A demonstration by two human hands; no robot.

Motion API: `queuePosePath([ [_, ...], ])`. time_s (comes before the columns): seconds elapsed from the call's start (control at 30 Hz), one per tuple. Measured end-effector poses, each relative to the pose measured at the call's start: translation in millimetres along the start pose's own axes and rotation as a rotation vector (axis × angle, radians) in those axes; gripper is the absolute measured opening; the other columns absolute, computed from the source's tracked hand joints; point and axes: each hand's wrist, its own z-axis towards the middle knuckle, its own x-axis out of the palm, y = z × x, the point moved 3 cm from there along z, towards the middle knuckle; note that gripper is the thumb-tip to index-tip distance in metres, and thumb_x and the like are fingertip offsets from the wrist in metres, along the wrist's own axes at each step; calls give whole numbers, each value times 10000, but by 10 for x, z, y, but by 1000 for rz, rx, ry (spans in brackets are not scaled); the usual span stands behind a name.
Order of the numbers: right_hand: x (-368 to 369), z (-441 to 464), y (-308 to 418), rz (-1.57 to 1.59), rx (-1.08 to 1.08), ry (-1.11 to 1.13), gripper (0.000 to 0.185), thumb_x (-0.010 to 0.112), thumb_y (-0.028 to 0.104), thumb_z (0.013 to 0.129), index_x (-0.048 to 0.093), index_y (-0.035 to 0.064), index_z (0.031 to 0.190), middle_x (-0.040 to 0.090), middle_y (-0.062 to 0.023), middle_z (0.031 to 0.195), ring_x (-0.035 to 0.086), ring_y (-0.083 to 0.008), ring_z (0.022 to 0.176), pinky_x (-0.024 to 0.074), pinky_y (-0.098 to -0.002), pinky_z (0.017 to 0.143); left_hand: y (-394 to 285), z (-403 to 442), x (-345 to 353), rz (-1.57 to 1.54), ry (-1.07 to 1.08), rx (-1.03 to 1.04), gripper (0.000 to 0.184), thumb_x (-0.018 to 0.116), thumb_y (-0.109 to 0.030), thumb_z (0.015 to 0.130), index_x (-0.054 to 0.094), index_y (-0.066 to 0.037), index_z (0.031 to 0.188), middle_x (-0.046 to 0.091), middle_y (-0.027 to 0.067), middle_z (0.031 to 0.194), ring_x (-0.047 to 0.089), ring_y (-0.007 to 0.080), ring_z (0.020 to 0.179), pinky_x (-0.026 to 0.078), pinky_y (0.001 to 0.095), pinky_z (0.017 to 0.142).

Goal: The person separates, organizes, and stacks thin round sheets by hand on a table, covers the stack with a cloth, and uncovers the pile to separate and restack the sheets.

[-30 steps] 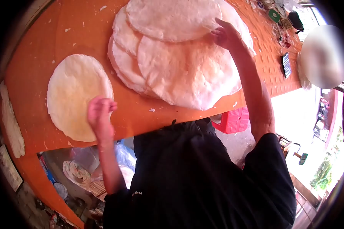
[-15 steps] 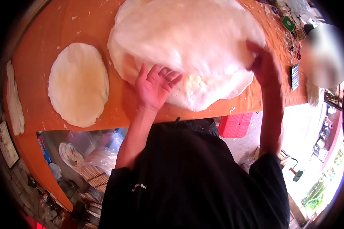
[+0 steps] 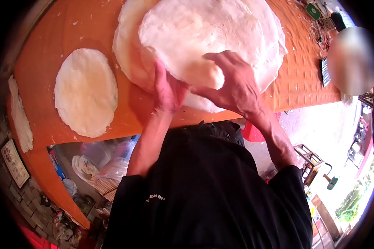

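On the orange-covered table lies a stack of large, soft white sheets, the upper one (image 3: 199,29) smaller than the broad sheet (image 3: 126,50) beneath it. My left hand (image 3: 168,93) is at the upper sheet's near edge, thumb raised and fingers partly hidden under it. From the right, my right hand (image 3: 237,85) curls thumb and fingers around a puffed, yellowish-white wad (image 3: 207,74) at that same edge. I cannot tell whether the wad is part of the sheet.
A separate oval white sheet (image 3: 86,93) lies to the left, with a narrow white strip (image 3: 20,114) at the table's (image 3: 129,112) left end. A calculator (image 3: 324,71) sits at the right. A red plastic crate (image 3: 253,132) stands below the near edge. A blurred person (image 3: 355,60) is at the right.
My right hand has moved left and toward me, from the stack's right side to its near edge. The upper sheet, blurred before, now lies flatter. My left hand's fingers have gone under its edge.
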Motion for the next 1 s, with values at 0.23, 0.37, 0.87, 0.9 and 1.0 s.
queuePosePath([
  [0.23, 121, 62, -131, 423, 188, 61, 191, 744, 130, 744, 714, -8, 873, 671, -151, 788, 664, -237, 707, 512, -318, 608, 23, 100, -3, 116, 12, -3, 594, 425, -508, 969, 467, 3, 1268, 607, 154, 1160, 612, 284, 1060, 514, 415, 908],
  [0.37, 93, 123, -225, 570, 381, 208, 211, 749, 163, 766, 710, -20, 866, 689, -105, 788, 650, -167, 730, 509, -292, 648, -20, 84, 4, 55, 2, -13, 530, 464, -468, 968, 510, -4, 1220, 616, 141, 1138, 613, 263, 1057, 524, 405, 883],
  [0.87, 279, 78, -258, 633, 552, 300, 244, 699, 197, 792, 699, -36, 865, 674, -66, 744, 611, -127, 693, 483, -257, 646, -108, 61, -42, 336, -182, -56, 526, 627, -326, 907, 453, -39, 1312, 573, 93, 1210, 577, 227, 1086, 524, 361, 876],
  [0.9, 261, 77, -278, 658, 585, 313, 248, 699, 202, 795, 700, -35, 867, 671, -67, 742, 606, -125, 691, 478, -256, 641, -111, 42, -41, 306, -140, -83, 515, 611, -306, 916, 441, -36, 1320, 563, 103, 1224, 567, 227, 1104, 523, 366, 879],
  [1.0, 299, 41, -356, 716, 617, 349, 265, 704, 217, 797, 703, -35, 876, 658, -58, 727, 586, -118, 682, 462, -261, 623, -104, -5, -61, 130, -72, -119, 479, 570, -263, 933, 428, -31, 1327, 556, 117, 1236, 562, 222, 1116, 525, 369, 876],
])
